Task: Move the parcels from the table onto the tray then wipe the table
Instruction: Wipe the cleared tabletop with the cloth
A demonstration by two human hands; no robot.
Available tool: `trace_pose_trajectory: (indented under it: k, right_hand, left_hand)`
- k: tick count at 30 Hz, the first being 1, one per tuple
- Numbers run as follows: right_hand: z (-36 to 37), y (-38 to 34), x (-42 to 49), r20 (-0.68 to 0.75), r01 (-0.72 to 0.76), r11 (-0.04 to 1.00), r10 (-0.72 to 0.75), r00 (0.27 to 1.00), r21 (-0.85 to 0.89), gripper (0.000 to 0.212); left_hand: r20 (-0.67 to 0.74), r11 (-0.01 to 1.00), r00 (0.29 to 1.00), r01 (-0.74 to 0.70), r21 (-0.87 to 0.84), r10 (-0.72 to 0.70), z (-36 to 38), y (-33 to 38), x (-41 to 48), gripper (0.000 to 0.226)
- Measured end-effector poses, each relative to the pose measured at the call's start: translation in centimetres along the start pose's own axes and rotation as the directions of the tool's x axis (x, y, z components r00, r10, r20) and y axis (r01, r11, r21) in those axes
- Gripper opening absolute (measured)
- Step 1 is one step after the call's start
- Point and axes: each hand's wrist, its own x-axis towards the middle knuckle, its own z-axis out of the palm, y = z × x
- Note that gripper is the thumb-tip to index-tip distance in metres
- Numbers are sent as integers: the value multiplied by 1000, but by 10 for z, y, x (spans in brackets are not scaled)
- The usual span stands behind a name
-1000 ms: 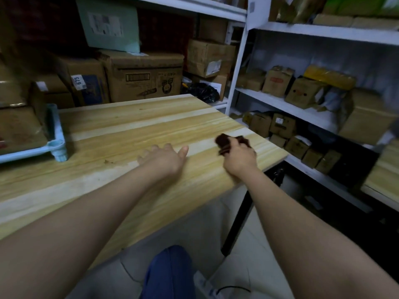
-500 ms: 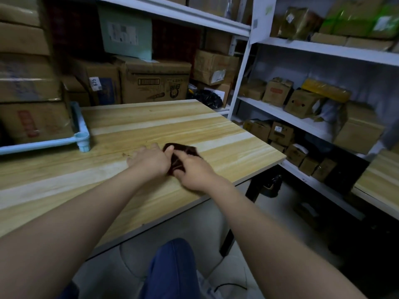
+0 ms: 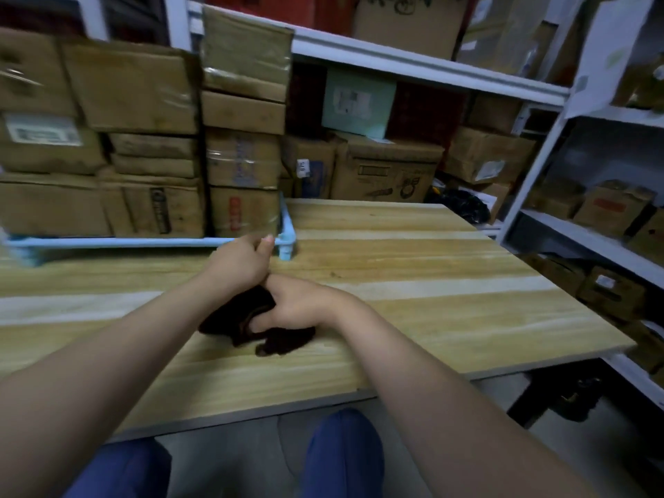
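I see table (image 3: 413,253) bare wood | parcels (image 3: 143,167) stacked on blue tray (image 3: 285,228) at its left rear | right hand (image 3: 298,305) clenched on dark cloth (image 3: 248,318), pressing it to tabletop | left hand (image 3: 240,260) curled closed, empty, touching right hand.

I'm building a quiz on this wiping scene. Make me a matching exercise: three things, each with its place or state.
Things:
1. dark brown cloth
2. light blue plastic tray
3. left hand

Places or states:
A. loaded with stacked cardboard parcels
B. closed in a loose fist above the table
C. bunched on the wooden table under the right hand

Pairs: 1-C, 2-A, 3-B
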Motion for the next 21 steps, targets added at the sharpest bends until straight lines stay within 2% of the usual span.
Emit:
trace_pose_trajectory:
  k: [2, 3, 5, 7, 8, 11, 13, 14, 18, 21]
  right_hand:
    - [-4, -2, 13, -38, 48, 997, -46, 998, 57, 73]
    - [-6, 6, 17, -82, 37, 994, -29, 996, 100, 83]
    - [-13, 15, 26, -159, 0, 996, 14, 987, 84, 81]
    - [-21, 23, 31, -222, -82, 996, 71, 973, -40, 71]
    - [-26, 24, 32, -232, -128, 987, 102, 967, -101, 69]
    - [-41, 19, 24, -119, -222, 944, 198, 973, -243, 78]
    - [-45, 14, 18, -7, -254, 925, 263, 965, -283, 84]
    - [-44, 11, 18, 20, -264, 923, 280, 960, -280, 81]
    - [-34, 10, 29, 13, -310, 950, 310, 951, 25, 48]
    - [-37, 6, 34, -67, -240, 940, 263, 962, 243, 46]
  left_hand:
    - [-5, 1000, 1000, 18, -24, -18, -17, -13, -3, 51]
    - [26, 999, 1000, 4, -37, -3, -18, -15, -4, 51]
    - [108, 997, 994, -15, -77, 23, -24, -25, -6, 42]
    - [197, 995, 978, -47, -86, 63, -24, -34, -8, 35]
    - [226, 997, 971, -64, -47, 73, -24, -38, -8, 40]
    - [233, 990, 969, -104, 93, 80, -20, -41, -4, 47]
    - [249, 986, 965, -116, 120, 83, -17, -41, 1, 47]
    - [261, 983, 961, -126, 135, 87, -15, -41, 2, 48]
    - [250, 979, 962, -147, 139, 109, -13, -40, 5, 49]
    - [219, 993, 971, -111, 47, 98, -21, -42, 6, 52]
